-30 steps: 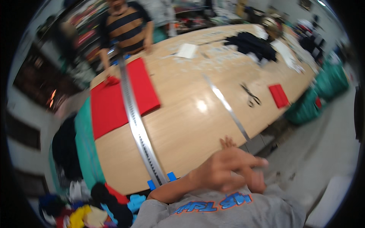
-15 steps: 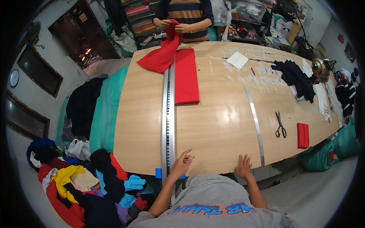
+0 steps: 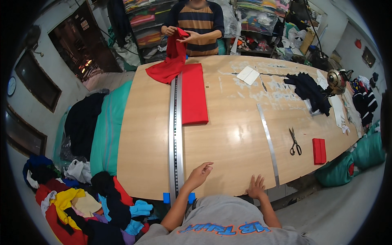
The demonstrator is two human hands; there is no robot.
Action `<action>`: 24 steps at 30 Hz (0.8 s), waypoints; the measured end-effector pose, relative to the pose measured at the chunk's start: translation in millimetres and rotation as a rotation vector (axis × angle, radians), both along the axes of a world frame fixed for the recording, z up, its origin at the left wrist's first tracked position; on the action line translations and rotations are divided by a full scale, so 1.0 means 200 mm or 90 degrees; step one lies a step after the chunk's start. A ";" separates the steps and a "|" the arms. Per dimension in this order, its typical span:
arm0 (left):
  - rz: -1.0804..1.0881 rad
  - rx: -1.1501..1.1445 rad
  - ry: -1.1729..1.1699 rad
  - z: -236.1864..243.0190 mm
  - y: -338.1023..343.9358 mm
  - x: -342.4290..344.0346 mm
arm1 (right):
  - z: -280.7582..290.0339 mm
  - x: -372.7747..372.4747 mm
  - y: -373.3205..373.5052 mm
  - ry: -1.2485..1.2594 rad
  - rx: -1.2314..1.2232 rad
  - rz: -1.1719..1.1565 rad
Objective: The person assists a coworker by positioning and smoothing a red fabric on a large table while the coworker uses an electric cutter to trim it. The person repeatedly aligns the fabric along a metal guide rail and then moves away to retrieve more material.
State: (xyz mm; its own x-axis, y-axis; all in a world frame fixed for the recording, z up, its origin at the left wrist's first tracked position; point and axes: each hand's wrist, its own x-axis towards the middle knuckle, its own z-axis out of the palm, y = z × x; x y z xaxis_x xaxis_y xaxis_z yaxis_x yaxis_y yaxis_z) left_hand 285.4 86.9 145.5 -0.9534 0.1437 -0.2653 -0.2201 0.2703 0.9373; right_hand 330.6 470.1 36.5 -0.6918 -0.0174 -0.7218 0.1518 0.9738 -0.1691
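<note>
My left hand (image 3: 199, 175) is over the near part of the wooden table (image 3: 228, 155), just right of a long metal rail (image 3: 175, 143). It is empty, with the index finger stretched out and the others loosely bent. My right hand (image 3: 256, 187) rests at the table's near edge, fingers spread, close to a thin steel ruler (image 3: 267, 141). A folded red fabric (image 3: 194, 98) lies along the rail's right side. Across the table a co-worker holds up another red fabric piece (image 3: 173, 55), whose lower end drapes over the rail's far end.
To the right are black scissors (image 3: 294, 143), a small folded red cloth (image 3: 319, 151), a white paper (image 3: 248, 75) and dark cloth (image 3: 310, 92). A heap of coloured garments (image 3: 81, 204) lies on the left, beside a green bundle (image 3: 107, 130). Loaded shelves (image 3: 147, 24) stand behind.
The view has tipped up slightly, so the table sits lower. My left hand's fingers have bent a little. The co-worker's hands have shifted on the red fabric, which hangs more upright.
</note>
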 end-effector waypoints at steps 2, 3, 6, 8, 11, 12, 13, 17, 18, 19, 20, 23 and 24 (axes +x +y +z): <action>-0.017 -0.008 0.004 -0.01 -0.01 -0.02 | 0.01 -0.01 -0.02 -0.005 0.003 -0.003; -0.025 -0.012 0.006 -0.01 -0.01 -0.02 | 0.01 -0.01 -0.02 -0.007 0.004 -0.005; -0.014 -0.029 -0.009 0.01 0.00 -0.01 | 0.01 -0.02 -0.02 -0.024 0.012 0.009; -0.009 -0.025 -0.015 0.02 -0.01 0.00 | 0.03 -0.03 -0.05 -0.048 0.005 -0.007; 0.001 -0.003 -0.014 -0.02 -0.02 0.03 | 0.02 -0.06 -0.09 -0.072 0.025 -0.019; 0.005 0.008 -0.012 -0.04 -0.02 0.04 | 0.01 -0.06 -0.10 -0.078 0.036 -0.022; 0.005 0.000 -0.019 -0.07 -0.02 0.06 | 0.01 -0.08 -0.11 -0.081 0.029 -0.020; -0.029 -0.035 -0.048 -0.16 -0.02 0.10 | -0.03 -0.10 -0.07 -0.090 0.032 0.001; -0.040 -0.046 -0.059 -0.17 -0.02 0.11 | -0.03 -0.12 -0.06 -0.095 0.040 0.015; -0.041 -0.055 -0.075 -0.20 -0.02 0.12 | -0.03 -0.12 -0.05 -0.102 0.030 0.008; -0.042 -0.063 -0.090 -0.22 -0.01 0.13 | -0.03 -0.12 -0.05 -0.108 0.020 0.001; -0.045 -0.085 -0.058 -0.35 0.00 0.17 | 0.06 -0.13 -0.04 -0.115 -0.026 -0.009; -0.044 -0.091 -0.037 -0.41 0.00 0.19 | 0.09 -0.13 -0.05 -0.119 -0.042 -0.008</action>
State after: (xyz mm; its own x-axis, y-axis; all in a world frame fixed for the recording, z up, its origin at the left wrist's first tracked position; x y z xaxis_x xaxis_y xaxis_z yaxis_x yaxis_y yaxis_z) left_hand 322.8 87.9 64.3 -0.9251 0.1647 -0.3422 -0.2494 0.4163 0.8744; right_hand 304.7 460.3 54.4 -0.5469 -0.0619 -0.8349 0.1983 0.9593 -0.2010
